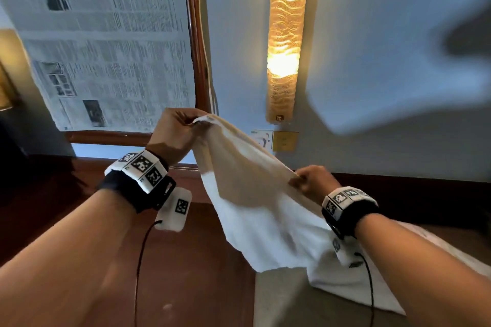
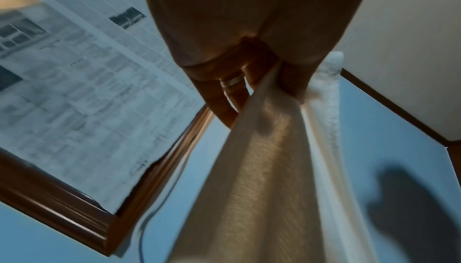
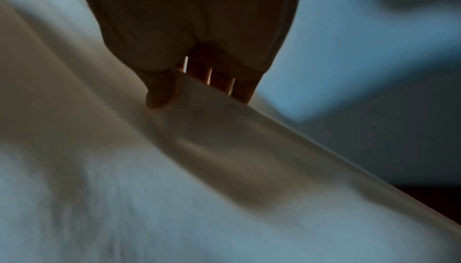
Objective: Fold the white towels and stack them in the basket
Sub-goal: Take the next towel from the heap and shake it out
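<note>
1. Towel [image 1: 255,194] hangs in the air between both hands, its top edge slanting from the raised left hand [image 1: 175,135] down to the lower right hand [image 1: 310,180].
2. Left fingers [image 2: 232,92] pinch one corner.
3. Right thumb and fingers pinch the edge nearer the body.
4. No basket in view.

Newspaper sheets [image 1: 106,42] in the wooden frame [image 1: 195,34]: columns of print and photographs, too blurred to read in either the head or the left wrist view. Wrist bands [image 1: 140,170]: square black-and-white coded markers, no letters or numbers. No other legible text.
</note>
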Action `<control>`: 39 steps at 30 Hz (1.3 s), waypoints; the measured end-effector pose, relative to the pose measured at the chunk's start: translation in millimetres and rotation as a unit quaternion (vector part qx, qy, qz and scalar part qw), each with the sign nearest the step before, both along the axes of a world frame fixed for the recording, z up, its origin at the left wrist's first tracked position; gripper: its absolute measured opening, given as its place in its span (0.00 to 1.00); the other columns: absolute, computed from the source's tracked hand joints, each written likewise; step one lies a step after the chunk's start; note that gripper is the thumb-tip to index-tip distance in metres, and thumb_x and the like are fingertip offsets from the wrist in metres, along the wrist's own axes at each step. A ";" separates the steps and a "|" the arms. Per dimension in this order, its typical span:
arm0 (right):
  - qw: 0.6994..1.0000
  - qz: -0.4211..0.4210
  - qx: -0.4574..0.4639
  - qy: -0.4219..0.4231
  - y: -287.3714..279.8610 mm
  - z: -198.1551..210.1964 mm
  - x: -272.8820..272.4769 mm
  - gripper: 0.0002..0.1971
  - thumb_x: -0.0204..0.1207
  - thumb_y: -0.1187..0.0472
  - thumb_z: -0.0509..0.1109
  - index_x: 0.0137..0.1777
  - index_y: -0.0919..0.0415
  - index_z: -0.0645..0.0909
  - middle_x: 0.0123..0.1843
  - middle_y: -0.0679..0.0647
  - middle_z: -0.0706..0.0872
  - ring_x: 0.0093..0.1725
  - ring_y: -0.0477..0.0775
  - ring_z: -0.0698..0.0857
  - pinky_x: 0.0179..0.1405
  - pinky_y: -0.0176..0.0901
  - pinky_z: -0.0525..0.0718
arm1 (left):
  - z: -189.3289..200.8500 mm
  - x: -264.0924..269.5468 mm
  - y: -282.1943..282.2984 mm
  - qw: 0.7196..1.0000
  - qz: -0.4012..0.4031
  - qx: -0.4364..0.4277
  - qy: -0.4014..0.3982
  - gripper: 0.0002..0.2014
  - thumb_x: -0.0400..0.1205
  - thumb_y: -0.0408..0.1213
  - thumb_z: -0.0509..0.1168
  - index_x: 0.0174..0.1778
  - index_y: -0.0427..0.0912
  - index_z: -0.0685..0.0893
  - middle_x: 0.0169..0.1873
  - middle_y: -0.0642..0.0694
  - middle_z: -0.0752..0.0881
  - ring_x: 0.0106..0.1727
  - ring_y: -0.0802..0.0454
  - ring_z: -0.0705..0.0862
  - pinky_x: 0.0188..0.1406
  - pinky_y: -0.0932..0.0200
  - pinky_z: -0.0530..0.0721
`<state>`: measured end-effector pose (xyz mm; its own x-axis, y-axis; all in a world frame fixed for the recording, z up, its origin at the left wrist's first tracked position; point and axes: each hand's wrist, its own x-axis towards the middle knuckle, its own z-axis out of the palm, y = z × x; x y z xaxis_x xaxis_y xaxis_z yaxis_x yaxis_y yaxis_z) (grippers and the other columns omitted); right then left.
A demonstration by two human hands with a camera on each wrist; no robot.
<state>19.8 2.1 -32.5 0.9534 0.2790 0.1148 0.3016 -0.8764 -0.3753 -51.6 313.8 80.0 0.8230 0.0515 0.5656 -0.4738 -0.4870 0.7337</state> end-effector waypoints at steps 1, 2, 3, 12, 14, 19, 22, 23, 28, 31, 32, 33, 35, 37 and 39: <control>0.999 -0.026 0.002 0.030 -8.5 -17.2 -5.6 0.09 0.78 0.53 0.71 0.36 0.45 0.88 0.38 0.57 0.88 0.47 0.61 0.88 0.43 0.45 0.78 | -1.3 -4.2 15.9 1.000 -0.003 0.012 0.002 0.12 0.84 0.28 0.68 0.43 0.49 0.92 0.33 0.62 0.91 0.39 0.64 0.87 0.42 0.64 0.86; 0.997 -0.056 0.012 0.049 -14.2 -31.7 -12.4 0.14 0.78 0.55 0.72 0.34 0.35 0.86 0.35 0.53 0.87 0.46 0.59 0.88 0.44 0.45 0.79 | -4.3 -7.1 31.0 1.000 -0.009 0.025 0.004 0.14 0.85 0.28 0.67 0.42 0.51 0.91 0.33 0.63 0.91 0.40 0.64 0.87 0.43 0.65 0.85; 0.994 -0.090 0.023 0.053 -15.8 -40.5 -18.1 0.17 0.79 0.55 0.72 0.32 0.31 0.83 0.34 0.52 0.86 0.46 0.60 0.87 0.43 0.45 0.79 | -7.4 -10.2 44.3 0.999 -0.015 0.035 0.011 0.15 0.86 0.28 0.66 0.42 0.52 0.91 0.34 0.64 0.91 0.41 0.64 0.88 0.44 0.66 0.85; 0.926 -0.036 0.177 -0.332 114.1 61.3 -73.3 0.15 0.66 0.65 0.65 0.48 0.61 0.90 0.43 0.60 0.92 0.44 0.63 0.89 0.44 0.47 0.83 | -16.7 -25.2 65.3 0.979 -0.188 -0.017 0.079 0.11 0.89 0.30 0.61 0.52 0.42 0.89 0.39 0.63 0.91 0.45 0.70 0.88 0.49 0.70 0.81; 0.905 0.011 0.193 -0.380 148.1 86.0 -95.0 0.09 0.66 0.69 0.68 0.43 0.64 0.88 0.36 0.57 0.89 0.36 0.57 0.84 0.38 0.45 0.80 | -23.4 -27.4 51.0 0.970 -0.232 -0.005 0.070 0.10 0.89 0.39 0.61 0.52 0.48 0.90 0.53 0.61 0.89 0.59 0.66 0.85 0.64 0.62 0.80; 0.922 -0.070 0.188 -0.332 171.7 90.5 -146.0 0.09 0.70 0.58 0.72 0.33 0.60 0.79 0.26 0.51 0.77 0.29 0.55 0.74 0.31 0.46 0.72 | -45.9 -47.3 29.8 0.954 -0.273 -0.058 0.105 0.21 0.82 0.57 0.60 0.44 0.42 0.85 0.40 0.45 0.84 0.43 0.50 0.79 0.46 0.49 0.77; 0.951 -0.060 0.148 -0.265 163.3 57.7 -180.8 0.11 0.75 0.53 0.76 0.40 0.60 0.81 0.29 0.51 0.80 0.29 0.58 0.77 0.32 0.44 0.75 | -45.4 -58.1 34.4 0.959 -0.267 -0.041 0.090 0.21 0.88 0.56 0.59 0.35 0.47 0.81 0.32 0.54 0.82 0.36 0.55 0.77 0.41 0.55 0.77; 0.959 -0.055 0.127 -0.249 162.1 44.4 -188.4 0.12 0.78 0.53 0.74 0.44 0.63 0.81 0.31 0.55 0.83 0.31 0.63 0.80 0.33 0.47 0.77 | -42.5 -63.2 35.1 0.960 -0.266 -0.026 0.081 0.20 0.89 0.52 0.58 0.33 0.48 0.80 0.28 0.59 0.80 0.33 0.60 0.76 0.38 0.60 0.76; 0.950 -0.179 0.167 -0.194 138.2 -18.4 -196.8 0.14 0.79 0.52 0.74 0.36 0.59 0.81 0.31 0.53 0.81 0.32 0.58 0.77 0.34 0.48 0.75 | -31.5 -82.1 53.6 0.962 -0.261 -0.038 0.075 0.20 0.90 0.48 0.59 0.31 0.50 0.81 0.24 0.63 0.79 0.28 0.67 0.75 0.31 0.69 0.74; 0.941 -0.268 0.194 -0.070 96.7 -58.4 -207.2 0.14 0.80 0.54 0.73 0.40 0.65 0.86 0.36 0.59 0.87 0.40 0.62 0.84 0.39 0.50 0.78 | -27.9 -79.7 86.0 0.966 -0.235 -0.072 0.083 0.23 0.89 0.50 0.58 0.28 0.51 0.82 0.24 0.60 0.78 0.28 0.63 0.74 0.31 0.64 0.73; 0.932 -0.288 0.215 -0.049 86.9 -65.7 -209.7 0.13 0.81 0.56 0.71 0.42 0.66 0.87 0.38 0.61 0.88 0.43 0.65 0.85 0.43 0.52 0.80 | -30.1 -79.5 94.5 0.966 -0.231 -0.076 0.090 0.22 0.90 0.51 0.57 0.31 0.48 0.81 0.27 0.57 0.78 0.30 0.59 0.75 0.34 0.60 0.73; 0.922 -0.301 0.240 -0.042 82.9 -67.9 -210.1 0.13 0.83 0.57 0.70 0.44 0.67 0.87 0.41 0.62 0.89 0.46 0.66 0.86 0.45 0.53 0.81 | -32.9 -80.5 100.2 0.965 -0.229 -0.081 0.102 0.23 0.90 0.52 0.57 0.36 0.39 0.82 0.29 0.51 0.79 0.33 0.54 0.76 0.37 0.57 0.73; 0.916 -0.292 0.271 -0.059 91.2 -57.6 -202.3 0.12 0.85 0.58 0.67 0.45 0.65 0.86 0.42 0.62 0.88 0.45 0.64 0.85 0.44 0.50 0.79 | -40.2 -83.6 101.8 0.962 -0.231 -0.080 0.126 0.27 0.88 0.55 0.58 0.42 0.30 0.80 0.34 0.42 0.77 0.36 0.49 0.74 0.39 0.53 0.72; 0.922 -0.241 0.292 -0.082 115.7 -32.1 -189.4 0.11 0.86 0.59 0.65 0.46 0.63 0.84 0.41 0.62 0.86 0.41 0.56 0.82 0.40 0.45 0.76 | -45.2 -88.2 94.7 0.963 -0.229 -0.071 0.125 0.23 0.88 0.55 0.57 0.43 0.37 0.80 0.35 0.43 0.74 0.36 0.50 0.71 0.36 0.54 0.69; 0.930 -0.161 0.310 -0.118 143.6 -0.6 -178.0 0.09 0.85 0.59 0.66 0.46 0.63 0.84 0.40 0.61 0.86 0.39 0.56 0.80 0.40 0.43 0.77 | -46.7 -90.8 83.3 0.961 -0.232 -0.082 0.130 0.21 0.89 0.53 0.57 0.43 0.39 0.80 0.35 0.43 0.74 0.36 0.50 0.71 0.34 0.55 0.70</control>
